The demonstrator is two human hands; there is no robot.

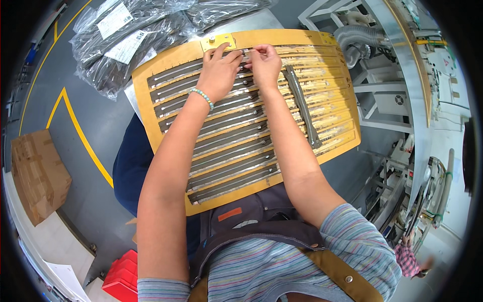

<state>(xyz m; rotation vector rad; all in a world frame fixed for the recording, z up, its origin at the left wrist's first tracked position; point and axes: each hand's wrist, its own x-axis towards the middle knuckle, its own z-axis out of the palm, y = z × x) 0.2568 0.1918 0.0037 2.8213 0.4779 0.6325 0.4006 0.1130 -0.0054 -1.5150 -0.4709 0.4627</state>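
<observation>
A yellow board [144, 83] with long parallel slots lies tilted in front of me, with several dark grey zippers [229, 146] laid side by side in its left part. My left hand [217, 75] rests on the topmost zipper near the board's far edge, fingers stretched out and apart. Beside it, my right hand [265, 65] pinches the right end of that top zipper between thumb and fingers; the fingertips partly hide it. Right of my right forearm, a bunch of loose dark zippers [302, 106] lies across the bare slots. A yellow plate with a knob [215, 42] sits at the far edge.
Plastic-wrapped dark bundles [146, 40] with paper labels are piled beyond the board on the left. A cardboard box [40, 173] and a red bin [122, 276] stand at the left. Machine frames with a grey flexible hose [359, 38] are at the right. Another person [410, 257] is farther right.
</observation>
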